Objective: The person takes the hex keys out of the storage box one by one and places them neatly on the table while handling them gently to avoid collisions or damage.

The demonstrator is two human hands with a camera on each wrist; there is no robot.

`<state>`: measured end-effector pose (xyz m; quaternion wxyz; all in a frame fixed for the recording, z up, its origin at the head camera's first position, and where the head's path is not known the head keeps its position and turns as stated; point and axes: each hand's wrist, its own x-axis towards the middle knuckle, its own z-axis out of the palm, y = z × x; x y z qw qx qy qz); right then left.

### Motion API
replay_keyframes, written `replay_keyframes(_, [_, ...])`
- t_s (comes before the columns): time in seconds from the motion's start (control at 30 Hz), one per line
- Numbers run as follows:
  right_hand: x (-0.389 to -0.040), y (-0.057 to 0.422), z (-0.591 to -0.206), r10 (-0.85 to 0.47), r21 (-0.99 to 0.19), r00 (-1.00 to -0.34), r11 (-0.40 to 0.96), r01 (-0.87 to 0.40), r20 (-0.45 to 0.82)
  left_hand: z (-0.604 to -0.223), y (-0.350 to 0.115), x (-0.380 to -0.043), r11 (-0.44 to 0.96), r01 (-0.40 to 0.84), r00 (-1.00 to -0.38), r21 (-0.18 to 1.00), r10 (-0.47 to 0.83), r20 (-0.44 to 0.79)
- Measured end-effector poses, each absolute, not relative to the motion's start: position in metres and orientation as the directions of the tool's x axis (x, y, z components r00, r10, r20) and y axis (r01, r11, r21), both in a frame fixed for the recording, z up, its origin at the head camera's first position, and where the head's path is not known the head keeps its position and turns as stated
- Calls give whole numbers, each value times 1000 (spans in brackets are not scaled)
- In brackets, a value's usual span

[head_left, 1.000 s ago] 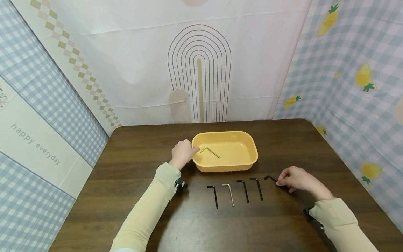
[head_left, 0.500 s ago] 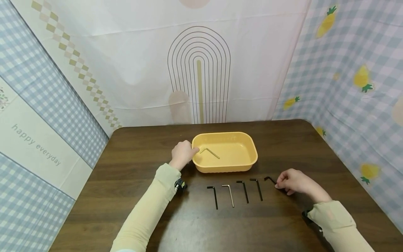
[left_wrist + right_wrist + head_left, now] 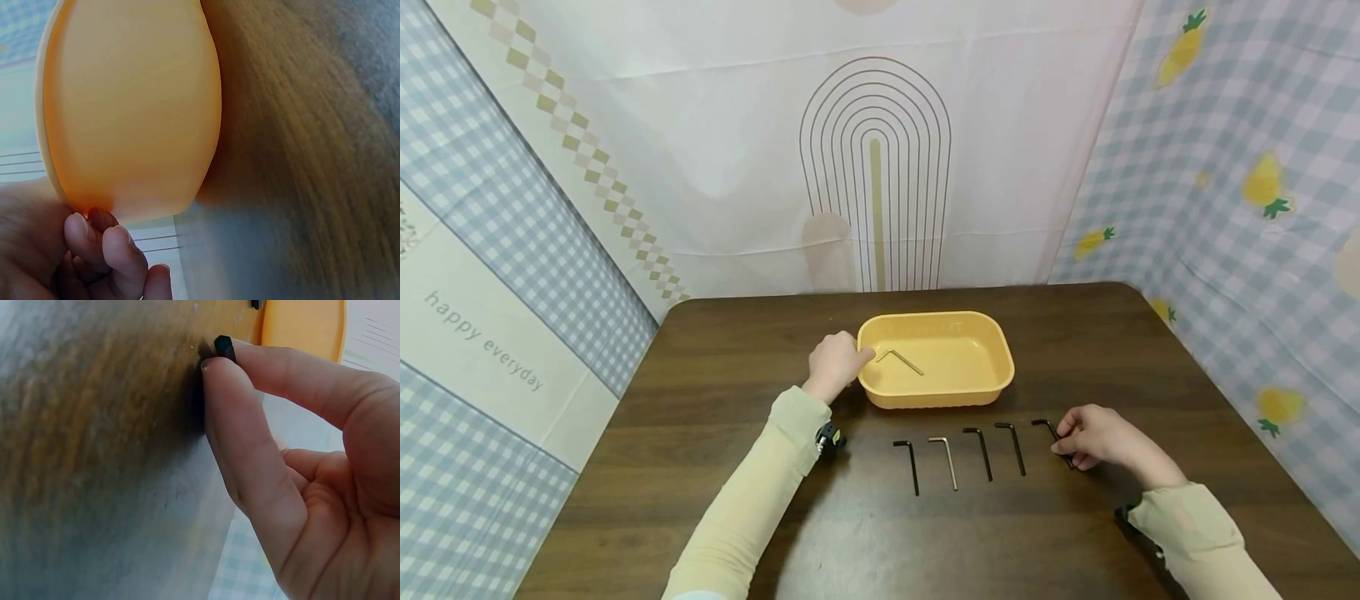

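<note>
In the head view my left hand (image 3: 835, 367) grips the left rim of a yellow plastic basin (image 3: 958, 371), its thumb over the edge. A brass-coloured hex key (image 3: 906, 362) lies inside. To the right, my right hand (image 3: 1101, 437) pinches a black hex key (image 3: 1043, 422) at the end of a row, low over or on the table; its short arm points left. The right wrist view shows the dark hexagonal end (image 3: 223, 344) between thumb and finger. Left of it lie a black hex key (image 3: 1017, 450), another black hex key (image 3: 984, 455), a silver hex key (image 3: 951, 465) and a leftmost black hex key (image 3: 914, 471).
The dark wooden table (image 3: 737, 350) carries everything, with the row nearer to me than the basin. A printed cloth backdrop (image 3: 722, 167) hangs behind the table, and a checked cloth (image 3: 1225, 250) runs along the right side.
The black hex key in my right hand has turned from a slant to lie closer to parallel with the row. My right hand has shifted slightly towards me. My left hand stays on the basin.
</note>
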<state>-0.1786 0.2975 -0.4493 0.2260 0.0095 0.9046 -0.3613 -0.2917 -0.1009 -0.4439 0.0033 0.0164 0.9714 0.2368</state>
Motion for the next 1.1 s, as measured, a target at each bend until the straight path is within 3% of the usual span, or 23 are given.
replay_keyframes(1.1, [-166, 295, -455, -122, -689, -906, 692, 216, -406, -444, -100, -290, 893, 29, -999, 448, 32, 2])
